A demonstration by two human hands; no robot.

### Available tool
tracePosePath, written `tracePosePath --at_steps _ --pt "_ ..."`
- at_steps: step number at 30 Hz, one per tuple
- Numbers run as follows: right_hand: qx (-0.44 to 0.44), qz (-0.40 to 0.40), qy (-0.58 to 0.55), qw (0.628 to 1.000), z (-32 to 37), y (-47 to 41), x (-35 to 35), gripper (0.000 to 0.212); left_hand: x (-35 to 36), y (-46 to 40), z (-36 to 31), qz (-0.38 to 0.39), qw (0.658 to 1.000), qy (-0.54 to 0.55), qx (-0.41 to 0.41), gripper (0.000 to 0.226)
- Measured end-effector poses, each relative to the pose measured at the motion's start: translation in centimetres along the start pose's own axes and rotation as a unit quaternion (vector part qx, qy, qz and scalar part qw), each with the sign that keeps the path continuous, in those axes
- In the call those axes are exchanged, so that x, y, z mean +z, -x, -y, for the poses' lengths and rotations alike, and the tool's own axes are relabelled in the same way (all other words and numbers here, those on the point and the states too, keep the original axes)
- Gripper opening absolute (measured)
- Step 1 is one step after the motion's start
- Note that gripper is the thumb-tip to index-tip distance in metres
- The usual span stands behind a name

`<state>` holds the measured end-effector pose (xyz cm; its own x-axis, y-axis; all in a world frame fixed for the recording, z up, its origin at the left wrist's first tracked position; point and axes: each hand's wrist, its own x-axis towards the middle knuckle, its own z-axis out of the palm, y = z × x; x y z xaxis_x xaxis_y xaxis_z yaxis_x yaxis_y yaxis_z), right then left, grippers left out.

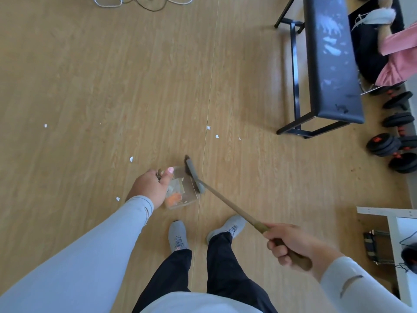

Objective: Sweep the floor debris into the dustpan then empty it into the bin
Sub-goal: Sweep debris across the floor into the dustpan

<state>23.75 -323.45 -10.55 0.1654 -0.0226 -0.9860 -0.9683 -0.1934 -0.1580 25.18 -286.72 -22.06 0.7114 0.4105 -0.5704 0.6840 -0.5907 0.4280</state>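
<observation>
Looking down at a wood floor. Left hand low by the floor, fingers curled round the handle of a clear dustpan, thumb up. Inside the pan, something orange and some bits. Right hand wrapped tight round the long stick of a broom. Broom head down on the floor, touching the open edge of the pan. White paper bits lying loose on the floor, some past the broom, some off to the left. Two grey shoes just behind the pan. Black bench far to the right, with dumbbells beside it. Cords at the top.
</observation>
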Motion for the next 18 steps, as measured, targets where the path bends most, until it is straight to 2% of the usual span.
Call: tracePosePath --at_steps 3,7,10,13,18 --pt "-0.020 -0.010 0.024 0.999 0.6 0.4 -0.2 0.029 0.0 0.0 -0.1 -0.003 1.000 -0.002 -0.004 0.081" --pt "-0.063 -0.064 0.142 0.986 1.6 -1.5 2.4 0.023 -0.2 -0.1 -0.2 -0.003 1.000 0.005 -0.001 0.078" --pt "-0.058 -0.060 0.216 0.973 1.1 -2.8 5.3 0.027 -0.4 0.0 -0.4 -0.004 1.000 0.003 0.004 0.078" --pt "-0.034 -0.018 0.202 0.979 0.7 -2.3 5.8 0.028 -0.4 0.0 -0.5 0.001 1.000 0.003 0.000 0.073" --pt "-0.006 -0.003 0.109 0.994 1.6 0.9 0.7 0.033 -0.5 0.5 -0.2 0.013 1.000 0.010 -0.014 0.077"
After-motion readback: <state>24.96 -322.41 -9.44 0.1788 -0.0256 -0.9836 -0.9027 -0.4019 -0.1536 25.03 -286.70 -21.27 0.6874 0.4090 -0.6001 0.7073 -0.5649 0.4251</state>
